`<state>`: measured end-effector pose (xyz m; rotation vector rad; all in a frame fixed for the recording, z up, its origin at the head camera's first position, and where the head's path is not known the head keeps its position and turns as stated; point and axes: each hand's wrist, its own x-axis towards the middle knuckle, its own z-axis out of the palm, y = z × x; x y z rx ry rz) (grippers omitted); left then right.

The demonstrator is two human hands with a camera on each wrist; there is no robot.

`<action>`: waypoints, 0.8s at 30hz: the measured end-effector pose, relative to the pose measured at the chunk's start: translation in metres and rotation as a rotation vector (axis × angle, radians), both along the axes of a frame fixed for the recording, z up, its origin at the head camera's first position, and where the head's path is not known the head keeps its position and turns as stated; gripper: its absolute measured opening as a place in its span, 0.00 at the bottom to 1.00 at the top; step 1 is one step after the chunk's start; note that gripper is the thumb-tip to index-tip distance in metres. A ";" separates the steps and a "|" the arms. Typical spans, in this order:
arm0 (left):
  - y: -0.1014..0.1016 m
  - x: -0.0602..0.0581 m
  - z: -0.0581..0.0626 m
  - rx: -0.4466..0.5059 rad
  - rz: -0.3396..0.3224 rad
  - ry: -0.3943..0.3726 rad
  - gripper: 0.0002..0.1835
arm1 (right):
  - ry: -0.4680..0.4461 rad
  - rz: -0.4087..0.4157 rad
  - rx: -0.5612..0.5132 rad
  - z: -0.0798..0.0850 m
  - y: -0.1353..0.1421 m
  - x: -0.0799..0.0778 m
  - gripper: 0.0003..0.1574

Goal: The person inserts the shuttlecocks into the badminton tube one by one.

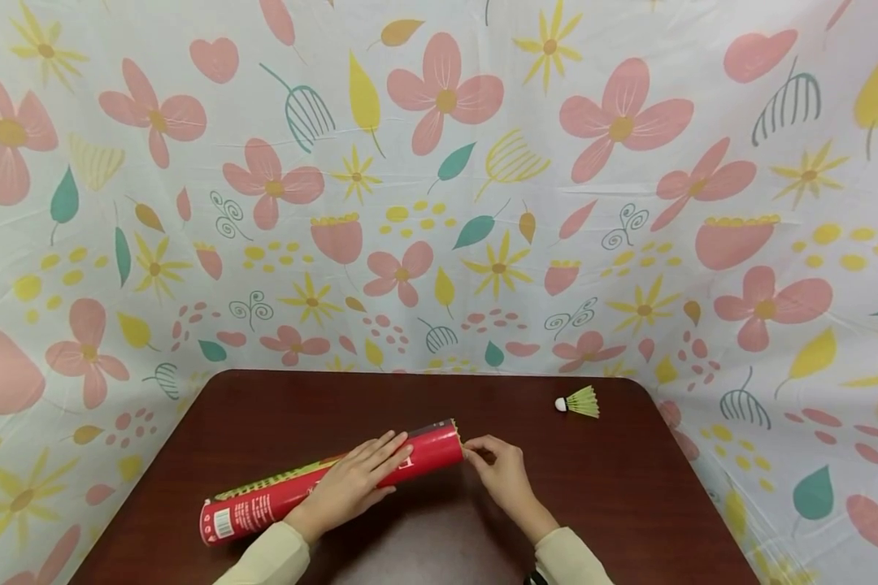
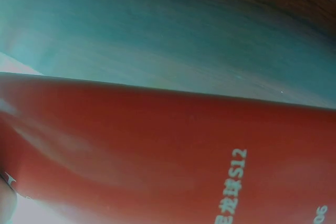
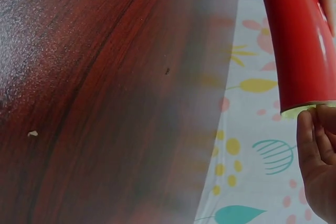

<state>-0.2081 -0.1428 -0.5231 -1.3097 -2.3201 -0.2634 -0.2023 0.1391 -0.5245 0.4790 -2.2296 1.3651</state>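
Note:
A red shuttlecock tube [image 1: 432, 447] lies slantwise over the table, its right end higher. My left hand [image 1: 354, 479] grips it around the middle, fingers across the top and thumb on the near side. At the tube's right mouth, my right hand [image 1: 503, 475] pinches the edge of a yellow-green shuttlecock [image 3: 295, 112], most of which is hidden inside the tube. In the left wrist view the red tube wall [image 2: 157, 145] with white print fills the lower half.
Another yellow-green shuttlecock [image 1: 581, 402] with a white head lies on its side at the back right of the dark brown table [image 1: 629, 504]. A flower-patterned cloth [image 1: 439, 203] hangs behind and beside the table.

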 end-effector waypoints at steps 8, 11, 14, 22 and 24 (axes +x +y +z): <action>-0.001 0.001 -0.002 -0.002 0.006 -0.022 0.52 | -0.029 0.034 0.008 0.000 0.000 -0.002 0.08; -0.001 0.001 -0.003 -0.002 0.016 -0.031 0.53 | -0.052 0.047 0.013 0.000 0.001 -0.003 0.08; -0.001 0.001 -0.003 -0.008 0.023 -0.035 0.53 | -0.072 0.080 0.004 -0.001 0.003 -0.004 0.09; -0.004 0.001 -0.004 -0.009 0.012 -0.016 0.50 | -0.117 0.135 0.032 -0.001 0.023 -0.009 0.01; -0.005 0.001 -0.002 -0.006 0.014 -0.020 0.50 | -0.092 0.113 0.046 0.000 0.031 -0.013 0.02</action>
